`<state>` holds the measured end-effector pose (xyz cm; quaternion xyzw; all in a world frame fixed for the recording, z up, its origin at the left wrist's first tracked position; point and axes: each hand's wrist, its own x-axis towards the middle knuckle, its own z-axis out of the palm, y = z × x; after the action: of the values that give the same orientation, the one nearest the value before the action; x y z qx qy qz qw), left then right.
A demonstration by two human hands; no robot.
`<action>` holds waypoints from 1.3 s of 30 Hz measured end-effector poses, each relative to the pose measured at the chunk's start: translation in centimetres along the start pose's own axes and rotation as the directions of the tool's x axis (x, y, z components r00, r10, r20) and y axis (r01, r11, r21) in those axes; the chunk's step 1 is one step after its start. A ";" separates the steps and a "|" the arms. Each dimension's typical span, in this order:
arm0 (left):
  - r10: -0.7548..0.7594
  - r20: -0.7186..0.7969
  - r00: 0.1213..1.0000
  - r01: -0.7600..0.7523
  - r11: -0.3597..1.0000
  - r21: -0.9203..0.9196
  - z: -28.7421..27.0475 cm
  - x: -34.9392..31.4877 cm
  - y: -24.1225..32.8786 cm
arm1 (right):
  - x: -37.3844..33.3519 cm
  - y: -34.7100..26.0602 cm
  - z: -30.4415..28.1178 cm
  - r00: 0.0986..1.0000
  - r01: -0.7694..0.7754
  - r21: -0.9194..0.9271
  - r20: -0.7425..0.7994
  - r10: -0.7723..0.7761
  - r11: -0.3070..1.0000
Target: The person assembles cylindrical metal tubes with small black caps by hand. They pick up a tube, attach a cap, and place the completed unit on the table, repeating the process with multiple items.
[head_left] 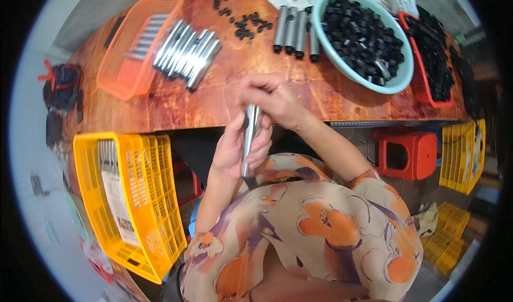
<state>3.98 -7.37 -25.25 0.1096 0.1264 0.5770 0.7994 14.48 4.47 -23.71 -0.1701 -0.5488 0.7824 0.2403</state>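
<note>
My left hand (231,147) is wrapped round a shiny silver metal tube (249,136), held roughly upright in front of my body, just off the table's near edge. A dark part shows at the tube's lower end. Over its upper end curls my right hand (273,100), smeared a little by motion, its fingers bent round the top. Whether a small part sits under those fingers is hidden. Beyond my hands, several silver tubes (187,51) lie side by side, and several grey tubes with black ends (291,32) lie near a bowl.
A pale blue bowl (403,77) holds many black caps, beside a red basket (427,102) of black parts. Small black pieces (246,27) lie scattered on the table (192,107). An orange basket (109,83) stands left. Below are a yellow crate (155,195) and a red stool (406,152).
</note>
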 end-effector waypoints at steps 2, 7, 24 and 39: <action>-0.037 0.031 0.999 0.040 0.996 -0.077 -0.5 -0.4 -0.6 | 0.2 0.1 0.0 0.984 0.121 -0.090 0.140 -0.108 0.988; -0.048 -0.104 0.993 0.052 0.998 0.029 -0.6 -0.7 -0.3 | -0.2 0.4 0.5 0.899 0.397 -0.334 -0.046 -0.435 0.855; 0.578 -0.018 0.816 0.138 -0.165 0.977 -0.3 -1.0 -2.5 | -0.4 2.4 -0.7 0.815 0.444 -0.635 -0.006 -0.579 0.632; 0.132 -0.544 0.829 0.083 0.932 0.353 -5.8 -2.4 -3.2 | 3.2 7.2 0.1 0.879 0.186 -0.887 -0.042 -0.474 0.423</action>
<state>4.20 -10.43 -31.54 0.0829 0.4572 0.5606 0.6855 10.42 4.16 -30.41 -0.2653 -0.8457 0.3039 0.3493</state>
